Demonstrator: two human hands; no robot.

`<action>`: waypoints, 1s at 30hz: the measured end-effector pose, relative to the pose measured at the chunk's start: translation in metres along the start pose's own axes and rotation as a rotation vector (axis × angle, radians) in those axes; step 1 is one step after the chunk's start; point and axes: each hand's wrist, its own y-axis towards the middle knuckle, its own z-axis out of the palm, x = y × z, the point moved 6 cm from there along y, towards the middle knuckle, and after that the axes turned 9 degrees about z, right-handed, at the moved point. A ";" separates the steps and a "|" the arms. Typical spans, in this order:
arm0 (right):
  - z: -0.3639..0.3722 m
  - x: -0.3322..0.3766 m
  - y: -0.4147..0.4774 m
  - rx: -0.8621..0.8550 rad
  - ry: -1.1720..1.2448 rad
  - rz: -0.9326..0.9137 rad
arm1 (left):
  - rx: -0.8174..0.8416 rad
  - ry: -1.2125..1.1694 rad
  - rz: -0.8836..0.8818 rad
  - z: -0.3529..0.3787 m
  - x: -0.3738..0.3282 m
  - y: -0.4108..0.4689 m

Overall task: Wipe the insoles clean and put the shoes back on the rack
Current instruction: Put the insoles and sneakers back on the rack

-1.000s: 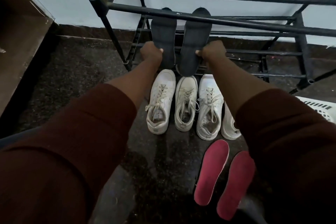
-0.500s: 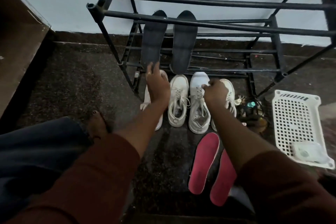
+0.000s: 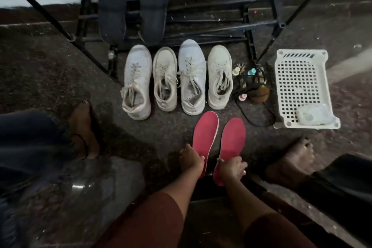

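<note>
Two pink insoles lie side by side on the dark floor in front of me. My left hand (image 3: pixel 192 160) grips the heel end of the left pink insole (image 3: pixel 205 133). My right hand (image 3: pixel 231 167) grips the heel end of the right pink insole (image 3: pixel 233 139). Several white sneakers (image 3: pixel 137 82) stand in a row just beyond, toes toward the black rack (image 3: pixel 201 4). Two dark insoles (image 3: pixel 112 4) lean upright against the rack's bars.
A white perforated plastic basket (image 3: pixel 302 86) with a clear wrapped item in it sits to the right. Small bottles and a black cord (image 3: pixel 251 86) lie between it and the shoes. My bare feet rest at the left (image 3: pixel 84 131) and right (image 3: pixel 291 161).
Both hands left the dark insoles leaning on the rack, drew back past the sneakers and took hold of the pink insoles. The view tilted down.
</note>
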 end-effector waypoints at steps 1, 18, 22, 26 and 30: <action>0.005 -0.005 0.002 0.008 -0.029 -0.005 | -0.005 0.010 -0.007 0.006 0.001 0.000; -0.016 0.005 0.001 0.150 0.444 -0.236 | -0.015 -0.218 0.278 0.007 -0.016 -0.007; -0.042 0.042 -0.022 0.139 0.550 -0.389 | -0.081 -0.385 0.407 -0.028 -0.044 -0.015; -0.081 0.103 -0.045 0.146 0.601 -0.559 | -0.159 -0.496 0.584 -0.088 -0.094 -0.012; -0.128 0.179 -0.061 0.138 0.578 -0.695 | -0.249 -0.517 0.713 -0.160 -0.149 -0.002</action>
